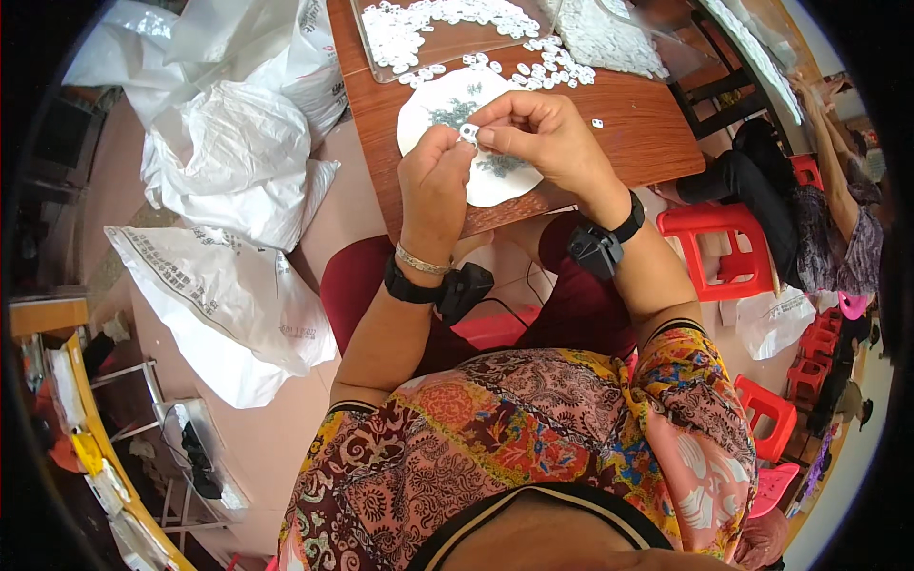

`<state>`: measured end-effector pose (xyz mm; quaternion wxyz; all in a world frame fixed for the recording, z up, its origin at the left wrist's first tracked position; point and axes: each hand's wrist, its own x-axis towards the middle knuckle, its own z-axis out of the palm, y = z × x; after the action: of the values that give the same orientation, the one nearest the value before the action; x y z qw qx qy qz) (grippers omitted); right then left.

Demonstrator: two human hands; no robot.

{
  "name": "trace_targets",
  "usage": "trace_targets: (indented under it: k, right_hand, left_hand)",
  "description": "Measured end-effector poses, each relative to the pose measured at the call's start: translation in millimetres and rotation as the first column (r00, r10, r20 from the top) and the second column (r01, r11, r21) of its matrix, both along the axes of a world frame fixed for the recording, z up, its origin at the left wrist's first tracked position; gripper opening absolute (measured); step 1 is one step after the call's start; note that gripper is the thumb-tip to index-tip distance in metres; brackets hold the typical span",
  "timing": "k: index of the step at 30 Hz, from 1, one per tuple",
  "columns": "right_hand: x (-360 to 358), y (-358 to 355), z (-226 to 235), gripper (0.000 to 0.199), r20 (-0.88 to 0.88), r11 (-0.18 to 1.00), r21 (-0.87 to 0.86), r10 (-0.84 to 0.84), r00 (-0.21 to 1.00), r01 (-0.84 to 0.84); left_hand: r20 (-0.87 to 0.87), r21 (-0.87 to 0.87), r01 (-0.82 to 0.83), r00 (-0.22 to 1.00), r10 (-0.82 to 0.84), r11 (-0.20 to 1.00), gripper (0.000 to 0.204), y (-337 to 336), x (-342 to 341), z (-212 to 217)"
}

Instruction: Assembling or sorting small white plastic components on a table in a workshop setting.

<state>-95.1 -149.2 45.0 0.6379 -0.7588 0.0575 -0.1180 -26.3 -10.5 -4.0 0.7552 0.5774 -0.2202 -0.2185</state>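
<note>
A small white plastic piece (469, 132), oval with dark round holes, is pinched between my hands over the table. My left hand (433, 181) has thumb and fingers closed on its lower left side. From the right, the thumb and forefinger of my right hand (552, 133) close on the same piece. Beneath them lies a round white sheet or shallow dish (419, 109), with heaps of tiny grey parts (466, 107) on it. Part of it is hidden by my hands. Loose white pieces (552, 71) of the same kind lie along its far side.
A clear tray (381, 67) of white pieces and a full clear bag (609, 38) stand at the table's (638, 133) far side. White sacks (228, 162) lie on the floor at left. A red stool (719, 247) and another person (828, 219) are at right.
</note>
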Motion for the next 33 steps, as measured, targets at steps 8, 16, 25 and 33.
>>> trace_targets:
  k: [8,16,25,33]
  right_hand:
    - [-2,2,-7,0.021,0.064,0.987,-0.158,0.008,0.998,0.002]
    - [-3,10,0,0.026,0.159,0.868,-0.489,-0.014,0.987,0.091]
    - [-1,17,-2,0.032,0.277,0.692,-0.695,0.009,0.961,0.194]
    - [-1,15,-7,0.025,0.344,0.577,-0.780,0.070,0.936,0.243]
  left_hand:
    - [-0.106,-0.070,0.021,0.994,-0.028,0.997,0.015,1,-3,4]
    - [-0.257,-0.125,0.057,0.963,-0.088,0.991,0.018,2,-3,9]
    - [-0.136,-0.065,0.029,0.990,-0.038,0.997,0.021,-2,-3,1]
    - [-0.090,-0.046,-0.007,0.996,0.003,0.999,0.025,-2,-2,0]
